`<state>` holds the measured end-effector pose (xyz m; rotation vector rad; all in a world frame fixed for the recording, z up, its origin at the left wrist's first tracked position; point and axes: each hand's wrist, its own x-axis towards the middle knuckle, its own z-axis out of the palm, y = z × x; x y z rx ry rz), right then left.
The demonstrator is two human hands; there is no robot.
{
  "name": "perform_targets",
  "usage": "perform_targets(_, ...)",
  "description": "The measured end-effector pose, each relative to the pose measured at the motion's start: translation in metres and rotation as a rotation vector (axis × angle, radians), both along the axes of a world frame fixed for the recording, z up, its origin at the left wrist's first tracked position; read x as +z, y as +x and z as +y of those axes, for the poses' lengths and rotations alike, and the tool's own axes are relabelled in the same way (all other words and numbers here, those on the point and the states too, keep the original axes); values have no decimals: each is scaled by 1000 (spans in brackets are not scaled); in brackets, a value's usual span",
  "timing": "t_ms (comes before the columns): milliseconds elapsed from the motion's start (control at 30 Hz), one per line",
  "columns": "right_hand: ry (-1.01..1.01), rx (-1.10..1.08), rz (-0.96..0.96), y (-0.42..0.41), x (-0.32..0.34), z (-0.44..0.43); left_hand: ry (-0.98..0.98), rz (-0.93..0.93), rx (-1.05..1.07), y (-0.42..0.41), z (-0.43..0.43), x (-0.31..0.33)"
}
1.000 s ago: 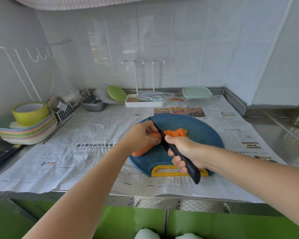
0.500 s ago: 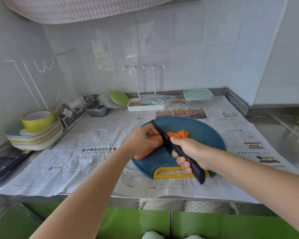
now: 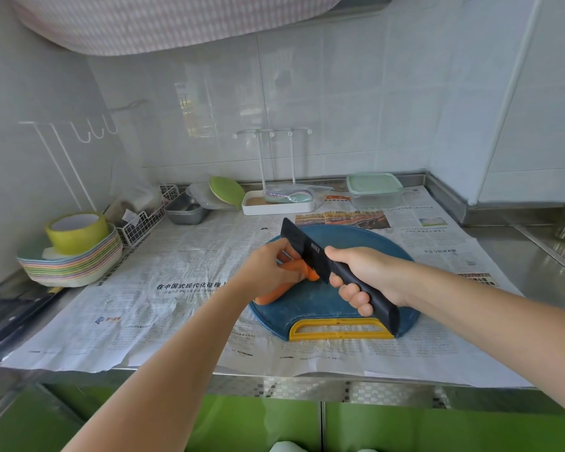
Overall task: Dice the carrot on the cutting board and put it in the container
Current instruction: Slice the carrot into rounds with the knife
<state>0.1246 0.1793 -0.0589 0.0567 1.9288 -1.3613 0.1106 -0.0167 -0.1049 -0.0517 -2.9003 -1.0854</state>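
While left hand (image 3: 268,269) holds carrot (image 3: 271,293), right hand (image 3: 369,275) grips knife (image 3: 299,243)

orange carrot (image 3: 276,293), blue cutting board (image 3: 366,239), black knife (image 3: 310,252)

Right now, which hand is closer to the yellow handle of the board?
Right. The right hand, gripping the knife, is just behind the yellow handle; the left hand holds the carrot farther left.

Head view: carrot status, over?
Left hand holds orange carrot on round blue cutting board. Right hand grips black knife, blade at carrot. Nothing blocking the board.
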Motion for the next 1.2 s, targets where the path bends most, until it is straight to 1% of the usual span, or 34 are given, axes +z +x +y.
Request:
perform_targets(700, 2, -4, 4, 8, 4, -2, 5, 20, 19, -1, -1, -1)
perform_targets(833, 11, -2, -6, 9, 6, -3, -16, 21, 15, 0, 1, 0)
perform_targets(1200, 33, -4, -53, 6, 4, -7, 15, 19, -29, -1, -1, -1)
